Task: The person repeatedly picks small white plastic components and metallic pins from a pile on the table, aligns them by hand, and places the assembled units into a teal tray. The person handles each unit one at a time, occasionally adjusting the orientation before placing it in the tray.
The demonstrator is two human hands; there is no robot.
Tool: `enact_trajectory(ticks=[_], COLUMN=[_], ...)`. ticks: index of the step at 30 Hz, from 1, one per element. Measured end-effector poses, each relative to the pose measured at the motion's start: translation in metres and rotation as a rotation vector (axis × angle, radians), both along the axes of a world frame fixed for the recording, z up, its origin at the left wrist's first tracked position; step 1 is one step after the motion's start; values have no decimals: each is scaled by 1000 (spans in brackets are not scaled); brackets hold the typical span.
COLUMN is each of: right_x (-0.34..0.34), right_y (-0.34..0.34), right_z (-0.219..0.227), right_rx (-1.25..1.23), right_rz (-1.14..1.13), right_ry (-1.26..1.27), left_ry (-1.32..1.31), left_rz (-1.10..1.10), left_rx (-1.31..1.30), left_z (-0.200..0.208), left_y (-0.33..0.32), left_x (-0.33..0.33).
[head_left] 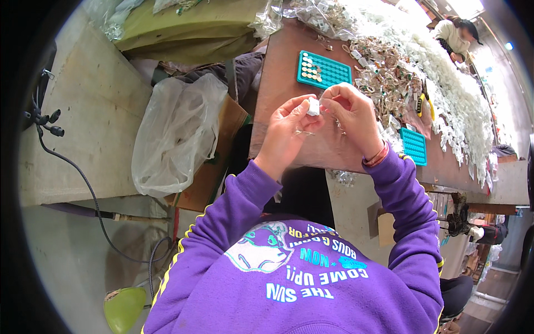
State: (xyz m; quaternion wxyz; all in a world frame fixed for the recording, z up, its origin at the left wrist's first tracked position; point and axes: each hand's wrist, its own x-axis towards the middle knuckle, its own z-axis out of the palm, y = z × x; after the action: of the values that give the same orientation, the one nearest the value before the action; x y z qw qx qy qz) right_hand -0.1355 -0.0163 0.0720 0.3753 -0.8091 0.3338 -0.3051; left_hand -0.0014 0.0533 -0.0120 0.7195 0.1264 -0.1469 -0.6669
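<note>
Over the near edge of the brown table (pixel 278 67), both my hands are raised close together. My left hand (pixel 289 125) pinches a small white block-shaped plastic piece (pixel 314 107) between thumb and fingers. Thin wire-like strands (pixel 304 132) stick out below it. My right hand (pixel 353 114) is closed in a pinch right beside the white piece; what its fingertips hold is too small to make out. Just beyond my hands lies a teal grid tray (pixel 338 72) with several round, coin-like discs (pixel 307 68) in its left part.
Wired small parts (pixel 384 72) heap up on the right, before a long pile of white pieces (pixel 439 83). Yellow-handled pliers (pixel 425 103) lie there, near a second teal tray (pixel 413 147). A clear plastic bag (pixel 175 128) hangs at the left. Another person (pixel 453 38) sits far right.
</note>
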Motion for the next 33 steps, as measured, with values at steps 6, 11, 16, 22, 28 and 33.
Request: enact_trajectory(ticks=[6, 11, 16, 22, 28, 33], right_x=[0, 0, -4, -6, -1, -9], right_y=[6, 7, 13, 11, 20, 22], right_z=[4, -3, -4, -4, -8, 5], right_rx=[-246, -299, -71, -388, -562, -545], right_rz=[10, 32, -1, 28, 56, -3], right_ry=[39, 61, -40, 56, 93, 63], left_ry=[-46, -99, -168, -194, -217, -245], left_rz=[-28, 9, 22, -4, 61, 70], left_rx=[-30, 11, 24, 13, 57, 62], left_z=[0, 2, 7, 5, 12, 23], left_y=[-2, 0, 2, 1, 3, 9], left_x=[1, -2, -2, -1, -5, -7])
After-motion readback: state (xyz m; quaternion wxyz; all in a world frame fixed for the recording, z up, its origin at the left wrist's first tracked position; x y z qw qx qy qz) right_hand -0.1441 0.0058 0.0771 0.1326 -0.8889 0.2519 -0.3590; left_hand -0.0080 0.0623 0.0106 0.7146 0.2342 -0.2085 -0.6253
